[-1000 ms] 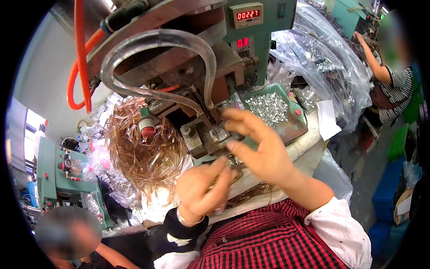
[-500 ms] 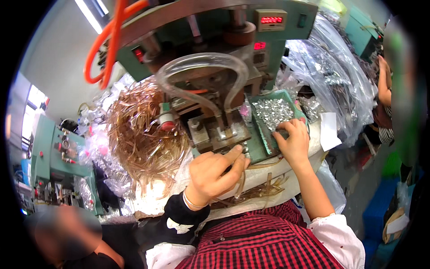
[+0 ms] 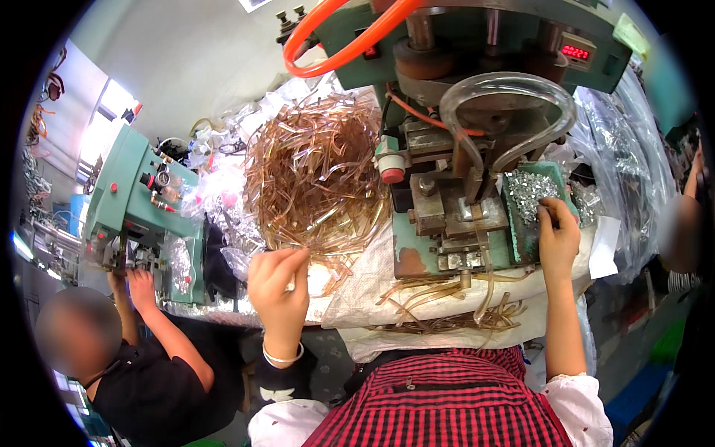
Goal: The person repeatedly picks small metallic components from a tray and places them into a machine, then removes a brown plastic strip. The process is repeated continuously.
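Note:
My left hand [image 3: 279,287] is at the near edge of a big heap of thin amber plastic strips [image 3: 316,175], its fingers pinched on one strip. My right hand [image 3: 557,232] reaches into a green tray of small silver metal parts [image 3: 530,192], fingertips down among them; whether it grips one is hidden. Between the hands stands a green press machine [image 3: 454,201] with a clear looped hose [image 3: 510,97] and a metal fixture block [image 3: 465,212]. Loose amber strips [image 3: 447,302] hang over the table's front edge.
An orange hose [image 3: 335,37] arcs over the machine, which has a red digit display [image 3: 576,52]. To the left a person in black [image 3: 141,357] works at another green machine [image 3: 141,201]. Clear plastic bags [image 3: 625,149] lie right, with another person [image 3: 681,231] beyond them.
My left hand left the machine's fixture and moved left to the strip heap. My right hand went from the fixture to the tray of metal parts. The view swung left.

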### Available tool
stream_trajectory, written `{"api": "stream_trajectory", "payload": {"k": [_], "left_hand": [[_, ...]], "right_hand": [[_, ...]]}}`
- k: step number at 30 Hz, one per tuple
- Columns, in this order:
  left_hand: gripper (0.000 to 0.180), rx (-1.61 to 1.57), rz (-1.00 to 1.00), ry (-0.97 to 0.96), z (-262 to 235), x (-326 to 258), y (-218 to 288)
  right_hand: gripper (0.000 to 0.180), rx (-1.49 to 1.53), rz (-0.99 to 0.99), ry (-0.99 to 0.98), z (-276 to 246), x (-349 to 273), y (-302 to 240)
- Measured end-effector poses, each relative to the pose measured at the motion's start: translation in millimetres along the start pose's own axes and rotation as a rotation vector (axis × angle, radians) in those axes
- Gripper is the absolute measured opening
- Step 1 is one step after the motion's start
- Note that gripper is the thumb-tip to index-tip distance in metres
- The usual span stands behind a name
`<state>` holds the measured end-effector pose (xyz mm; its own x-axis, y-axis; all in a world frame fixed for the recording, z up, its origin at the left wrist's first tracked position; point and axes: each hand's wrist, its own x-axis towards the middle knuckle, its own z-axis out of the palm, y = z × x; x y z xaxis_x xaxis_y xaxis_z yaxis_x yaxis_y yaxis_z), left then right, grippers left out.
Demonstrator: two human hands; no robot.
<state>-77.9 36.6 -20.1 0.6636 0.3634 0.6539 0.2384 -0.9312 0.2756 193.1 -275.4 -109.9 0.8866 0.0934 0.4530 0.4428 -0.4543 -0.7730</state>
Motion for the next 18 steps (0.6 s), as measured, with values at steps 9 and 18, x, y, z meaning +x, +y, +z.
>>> {"api": "stream_trajectory", "payload": {"k": [9, 18], "left_hand": [[0.023, 0.128, 0.155, -0.194, 74.9, -52.6, -80.6], [0.034, -0.623, -0.465, 0.238, 93.1, 28.3, -40.5]], "right_hand": [[0.009, 0.153, 0.154, 0.043, -28.8, -25.9, 17.5], [0.015, 0.377, -0.147, -0.21, 0.2, 3.1, -106.7]]}}
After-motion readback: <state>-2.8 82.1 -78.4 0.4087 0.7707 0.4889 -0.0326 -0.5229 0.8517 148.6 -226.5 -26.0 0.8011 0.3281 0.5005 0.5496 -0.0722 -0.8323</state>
